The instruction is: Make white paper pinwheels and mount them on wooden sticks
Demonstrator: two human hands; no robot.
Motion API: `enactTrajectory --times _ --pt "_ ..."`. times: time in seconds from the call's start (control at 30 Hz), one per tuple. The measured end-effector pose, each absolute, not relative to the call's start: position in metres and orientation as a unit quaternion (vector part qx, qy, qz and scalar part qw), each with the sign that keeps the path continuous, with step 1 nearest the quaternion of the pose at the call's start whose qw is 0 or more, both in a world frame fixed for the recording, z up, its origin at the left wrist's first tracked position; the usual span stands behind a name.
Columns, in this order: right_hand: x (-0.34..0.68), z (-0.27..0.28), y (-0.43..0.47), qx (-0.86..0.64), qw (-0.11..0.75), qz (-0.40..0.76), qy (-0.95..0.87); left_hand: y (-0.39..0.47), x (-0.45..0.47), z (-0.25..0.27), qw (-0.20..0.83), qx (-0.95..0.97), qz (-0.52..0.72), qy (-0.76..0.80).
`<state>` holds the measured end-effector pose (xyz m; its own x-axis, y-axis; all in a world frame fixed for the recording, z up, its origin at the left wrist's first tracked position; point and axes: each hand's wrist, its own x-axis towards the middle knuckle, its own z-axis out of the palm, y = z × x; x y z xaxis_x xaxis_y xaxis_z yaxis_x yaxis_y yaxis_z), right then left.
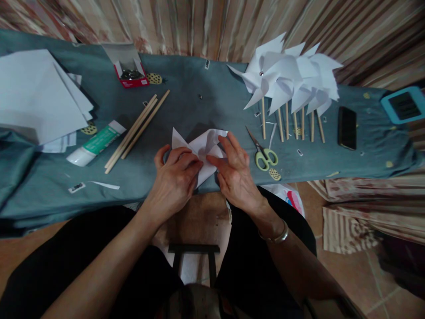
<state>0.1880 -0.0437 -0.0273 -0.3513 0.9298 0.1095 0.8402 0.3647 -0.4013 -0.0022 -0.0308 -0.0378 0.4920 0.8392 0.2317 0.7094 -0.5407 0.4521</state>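
A white paper pinwheel (pixel 207 144) lies at the near edge of the cloth-covered table, its corners partly curled in toward the middle. My left hand (pixel 177 177) is closed on its left side, thumb and fingertips pressed near the centre. From the right, my right hand (pixel 235 170) pinches the paper, fingers bent over a curled blade and the centre. Whatever sits under the fingertips is hidden. Beyond the paper lies a small metal pin (pixel 200 96). Green-handled scissors (pixel 264 155) rest just right of my right hand.
Finished pinwheels on sticks (pixel 292 79) overlap at the back right. A phone (pixel 347 127) and a blue-framed device (pixel 403 105) lie farther right. Leftward are wooden sticks (pixel 136 130), a glue tube (pixel 96 142), a red box of metal pins (pixel 131 75) and stacked white paper (pixel 40 95).
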Motion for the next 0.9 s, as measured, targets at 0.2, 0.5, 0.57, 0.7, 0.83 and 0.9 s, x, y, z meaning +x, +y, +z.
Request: enactTrajectory --times 0.2,0.5,0.57,0.7,0.83,0.9 --pt "0.187 -0.028 -0.044 -0.541 0.158 0.137 -0.815 -0.031 -0.002 -0.039 0.115 0.862 0.205 0.45" --pt "0.172 -0.031 -0.042 -0.54 0.144 0.12 -0.82 -0.029 0.0 -0.038 0.139 0.852 0.209 0.46" --pt "0.171 -0.033 -0.041 -0.535 0.138 0.113 -0.826 -0.028 0.0 -0.038 0.138 0.852 0.21 0.459" --pt "0.175 -0.031 -0.041 -0.548 0.148 0.124 -0.814 -0.029 -0.001 -0.037 0.124 0.857 0.221 0.45" --pt "0.182 -0.027 -0.043 -0.542 0.157 0.119 -0.817 -0.029 -0.002 -0.034 0.138 0.854 0.209 0.456" --pt "0.183 -0.027 -0.043 -0.539 0.16 0.116 -0.819 -0.03 -0.002 -0.033 0.15 0.851 0.205 0.459"
